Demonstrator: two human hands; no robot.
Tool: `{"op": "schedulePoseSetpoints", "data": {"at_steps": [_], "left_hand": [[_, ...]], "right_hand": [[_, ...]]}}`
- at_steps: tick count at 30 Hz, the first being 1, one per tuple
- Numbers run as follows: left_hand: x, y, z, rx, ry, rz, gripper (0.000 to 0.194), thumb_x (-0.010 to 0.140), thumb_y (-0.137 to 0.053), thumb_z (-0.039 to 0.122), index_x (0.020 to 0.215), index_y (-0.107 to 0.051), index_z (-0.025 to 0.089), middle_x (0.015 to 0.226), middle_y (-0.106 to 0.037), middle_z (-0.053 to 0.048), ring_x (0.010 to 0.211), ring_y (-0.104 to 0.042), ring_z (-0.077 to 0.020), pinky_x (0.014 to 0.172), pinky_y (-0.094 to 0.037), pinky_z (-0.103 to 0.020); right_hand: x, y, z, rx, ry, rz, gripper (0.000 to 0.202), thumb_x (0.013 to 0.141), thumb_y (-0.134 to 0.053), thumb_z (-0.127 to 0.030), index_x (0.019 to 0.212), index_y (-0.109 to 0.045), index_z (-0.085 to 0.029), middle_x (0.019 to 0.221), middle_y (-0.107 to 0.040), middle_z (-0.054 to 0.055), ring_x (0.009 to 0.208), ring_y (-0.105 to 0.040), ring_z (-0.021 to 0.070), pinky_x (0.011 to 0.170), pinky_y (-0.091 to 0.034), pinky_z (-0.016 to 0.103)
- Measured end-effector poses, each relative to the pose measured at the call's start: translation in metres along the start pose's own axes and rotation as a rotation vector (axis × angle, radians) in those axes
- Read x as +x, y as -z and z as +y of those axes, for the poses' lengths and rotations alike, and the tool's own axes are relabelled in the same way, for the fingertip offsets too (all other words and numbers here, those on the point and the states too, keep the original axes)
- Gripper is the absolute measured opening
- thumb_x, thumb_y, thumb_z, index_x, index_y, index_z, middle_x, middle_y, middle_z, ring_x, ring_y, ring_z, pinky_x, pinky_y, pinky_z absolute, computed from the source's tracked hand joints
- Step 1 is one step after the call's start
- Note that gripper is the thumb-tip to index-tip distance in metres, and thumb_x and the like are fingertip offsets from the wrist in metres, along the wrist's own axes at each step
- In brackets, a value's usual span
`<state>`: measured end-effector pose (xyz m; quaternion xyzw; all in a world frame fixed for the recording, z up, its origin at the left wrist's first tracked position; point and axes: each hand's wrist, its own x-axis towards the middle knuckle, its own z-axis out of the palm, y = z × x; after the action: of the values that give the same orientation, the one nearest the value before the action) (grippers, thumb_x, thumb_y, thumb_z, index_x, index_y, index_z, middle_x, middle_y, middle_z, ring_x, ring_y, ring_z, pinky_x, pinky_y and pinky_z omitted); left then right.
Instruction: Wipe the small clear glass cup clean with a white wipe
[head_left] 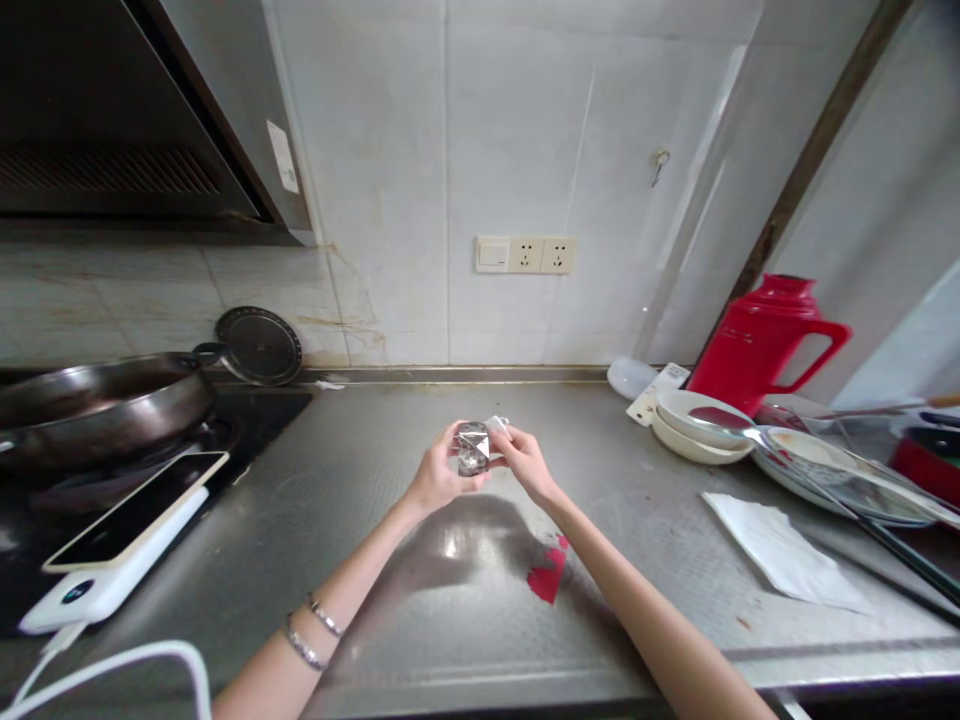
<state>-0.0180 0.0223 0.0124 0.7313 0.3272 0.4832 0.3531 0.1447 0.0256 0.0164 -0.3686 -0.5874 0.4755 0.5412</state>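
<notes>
In the head view, a small faceted object [473, 449], smoky grey and see-through with bright, shiny facets, is held up between the two hands above the metal desk [360, 500].

The dark metal pan [112, 410] sits on the stove at the left; what it holds, if anything, is hard to tell. At the right, two pale bowls [694, 445] are stacked, with a spoon [716, 418] lying across the upper one. Utensils rest over the plate [836, 470] beside them, near the red flask [750, 345] (its handle faces right).

The left hand [437, 475] reaches in from below, fingers curled around the object's left side and underneath. The right hand [527, 462], partly closed, pinches a white scrap [496, 425] at the object's upper right. Two bracelets [305, 648] circle the left forearm. A red patch [547, 578] marks the desk near the right forearm.
</notes>
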Motion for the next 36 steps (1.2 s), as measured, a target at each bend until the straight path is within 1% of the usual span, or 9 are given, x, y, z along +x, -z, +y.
{"op": "schedulePoseSetpoints", "data": {"at_steps": [3,5,7,13,20,25,30,33,36], "left_hand": [[-0.003,-0.005,0.001,-0.045,0.026,-0.035,0.073,0.059,-0.078,0.024,0.123,-0.043,0.018,0.118,-0.058,-0.01,0.108,-0.057,-0.0233,0.093,-0.047,-0.033],[-0.005,-0.008,0.0,-0.051,0.045,-0.032,0.074,0.058,-0.079,0.024,0.123,-0.044,0.018,0.119,-0.058,-0.011,0.109,-0.056,-0.0239,0.091,-0.048,-0.032],[-0.006,-0.012,-0.001,-0.04,0.048,-0.022,0.076,0.056,-0.079,0.022,0.123,-0.044,0.018,0.12,-0.056,-0.012,0.108,-0.056,-0.024,0.091,-0.049,-0.032],[-0.007,-0.016,-0.002,-0.045,0.038,0.003,0.079,0.057,-0.078,0.018,0.127,-0.043,0.019,0.129,-0.052,-0.012,0.114,-0.054,-0.0246,0.095,-0.046,-0.035],[-0.006,-0.016,-0.006,-0.097,0.082,0.015,0.077,0.056,-0.079,0.02,0.125,-0.045,0.018,0.122,-0.057,-0.012,0.108,-0.058,-0.0234,0.093,-0.047,-0.034],[-0.005,-0.016,-0.012,-0.116,0.093,0.039,0.074,0.058,-0.079,0.024,0.123,-0.044,0.018,0.119,-0.059,-0.011,0.107,-0.059,-0.0223,0.091,-0.048,-0.033],[0.0,-0.01,-0.013,-0.089,0.128,0.085,0.077,0.055,-0.08,0.023,0.123,-0.042,0.017,0.12,-0.058,-0.012,0.109,-0.058,-0.023,0.092,-0.047,-0.033],[0.002,-0.006,-0.01,-0.064,0.143,0.114,0.077,0.054,-0.08,0.022,0.122,-0.043,0.019,0.119,-0.058,-0.01,0.107,-0.058,-0.022,0.091,-0.047,-0.034],[0.003,-0.005,-0.007,-0.033,0.124,0.11,0.077,0.052,-0.08,0.021,0.121,-0.045,0.019,0.119,-0.057,-0.01,0.105,-0.058,-0.0219,0.088,-0.049,-0.032]], "right_hand": [[0.004,0.008,0.003,-0.184,0.08,0.172,0.045,0.079,-0.052,-0.06,0.075,-0.061,-0.016,0.071,-0.064,0.004,0.065,-0.063,0.0189,0.05,-0.048,0.025],[0.003,0.013,0.001,-0.322,0.185,0.289,0.045,0.083,-0.048,-0.057,0.069,-0.06,-0.016,0.067,-0.063,0.004,0.066,-0.061,0.0185,0.055,-0.048,0.027],[0.001,0.015,-0.001,-0.409,0.267,0.339,0.044,0.085,-0.047,-0.054,0.068,-0.062,-0.016,0.069,-0.064,0.004,0.07,-0.06,0.0194,0.064,-0.048,0.029],[-0.011,0.004,-0.004,-0.308,0.31,0.117,0.04,0.091,-0.042,-0.049,0.099,-0.07,-0.022,0.094,-0.071,0.005,0.091,-0.064,0.0239,0.084,-0.048,0.035],[-0.019,-0.004,-0.001,-0.381,0.39,0.166,0.037,0.093,-0.041,-0.045,0.11,-0.067,-0.026,0.108,-0.069,0.005,0.1,-0.064,0.0253,0.089,-0.049,0.04],[-0.021,-0.004,0.0,-0.432,0.479,0.137,0.034,0.094,-0.039,-0.039,0.111,-0.066,-0.027,0.115,-0.066,0.006,0.106,-0.062,0.0252,0.092,-0.048,0.041],[-0.023,-0.001,-0.012,-0.517,0.538,0.09,0.035,0.094,-0.038,-0.038,0.107,-0.068,-0.025,0.102,-0.07,0.007,0.098,-0.064,0.0245,0.086,-0.049,0.036],[-0.015,0.002,-0.023,-0.542,0.506,0.176,0.037,0.094,-0.038,-0.04,0.102,-0.069,-0.022,0.082,-0.07,0.006,0.074,-0.064,0.0207,0.071,-0.048,0.03],[0.0,0.005,-0.03,-0.572,0.483,0.236,0.04,0.093,-0.038,-0.044,0.089,-0.069,-0.018,0.064,-0.061,0.002,0.059,-0.055,0.0155,0.059,-0.041,0.024]]}}
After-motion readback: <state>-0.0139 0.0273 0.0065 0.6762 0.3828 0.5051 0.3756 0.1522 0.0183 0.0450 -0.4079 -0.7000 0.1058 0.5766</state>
